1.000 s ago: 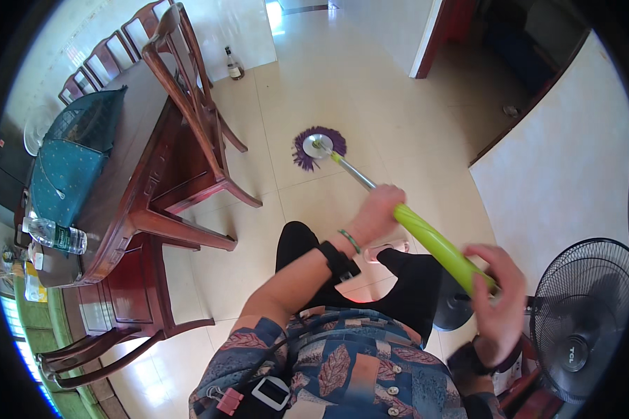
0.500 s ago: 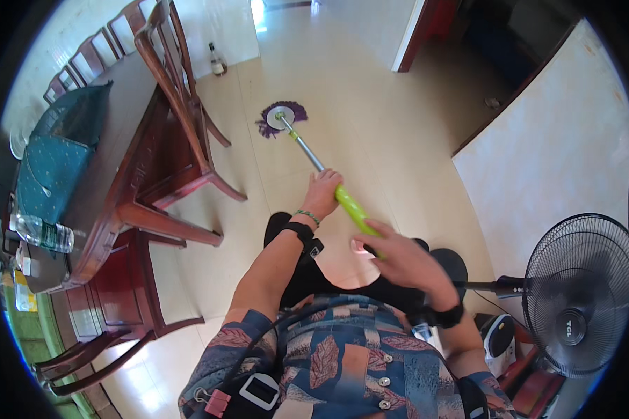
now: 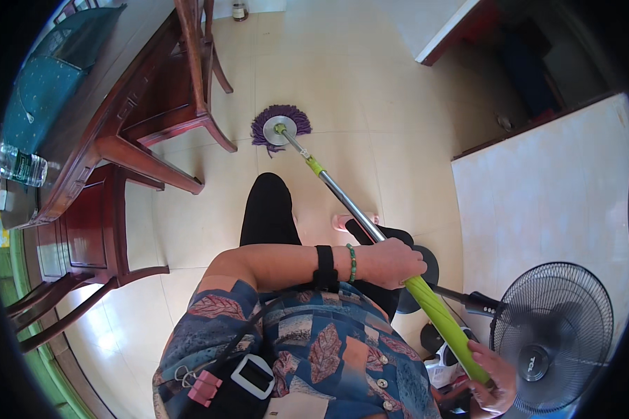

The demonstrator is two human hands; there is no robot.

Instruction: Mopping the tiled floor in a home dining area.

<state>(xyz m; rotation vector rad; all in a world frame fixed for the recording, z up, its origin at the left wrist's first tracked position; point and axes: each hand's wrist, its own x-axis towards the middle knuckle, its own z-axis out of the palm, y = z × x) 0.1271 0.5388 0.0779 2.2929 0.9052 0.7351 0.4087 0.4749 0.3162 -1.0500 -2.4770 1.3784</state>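
A mop with a silver pole and a green grip [image 3: 433, 307] slants across in front of me. Its round head with purple strands [image 3: 295, 115] lies on the tiled floor ahead. My left hand [image 3: 391, 263] is wrapped round the pole at the top of the green grip, the forearm crossing my body. Lower right, my right hand [image 3: 493, 377] closes on the end of the grip, near the standing fan. A beaded bracelet and a black strap circle my left wrist.
The black standing fan [image 3: 552, 335] is close on the right. To the left are a dark wooden table [image 3: 112, 91] bearing a teal cover [image 3: 49, 84] and a plastic bottle [image 3: 21, 165], and wooden chairs [image 3: 94, 230]. A glass bottle [image 3: 240, 11] stands by the far wall.
Both hands have moved right and back toward my body, drawing the mop's grip with them. The mop head remains on the floor, a little nearer. My left knee has come forward.
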